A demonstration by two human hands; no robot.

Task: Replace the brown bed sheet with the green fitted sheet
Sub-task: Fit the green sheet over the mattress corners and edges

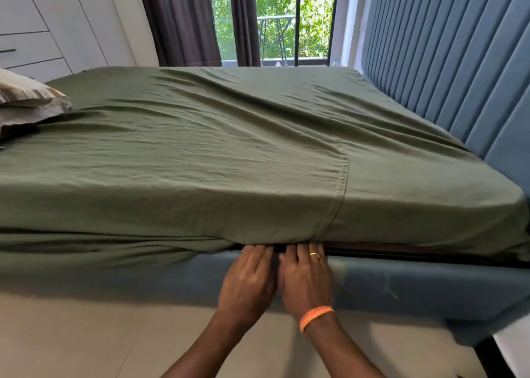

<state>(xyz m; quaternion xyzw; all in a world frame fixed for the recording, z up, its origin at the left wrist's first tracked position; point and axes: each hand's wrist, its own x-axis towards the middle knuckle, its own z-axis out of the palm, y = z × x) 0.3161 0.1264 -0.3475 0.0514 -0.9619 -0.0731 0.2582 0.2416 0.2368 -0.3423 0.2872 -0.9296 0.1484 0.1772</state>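
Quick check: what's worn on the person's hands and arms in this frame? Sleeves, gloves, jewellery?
No gloves; both forearms are bare, with no sleeves in view. The right hand has a thin gold-coloured ring on one finger and an orange band round the wrist. The left hand shows nothing worn, no ring or band visible.

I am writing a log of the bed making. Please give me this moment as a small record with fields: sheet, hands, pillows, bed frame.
sheet: green fitted sheet covers the mattress top, wrinkled; near edge hangs loose on the left side
left hand: left hand flat, fingertips pushed into the gap under the mattress edge
right hand: right hand beside it, fingers also in the gap; wears a ring and an orange wristband
pillows: pillows stacked at the far left on the sheet
bed frame: blue padded bed frame, headboard at right
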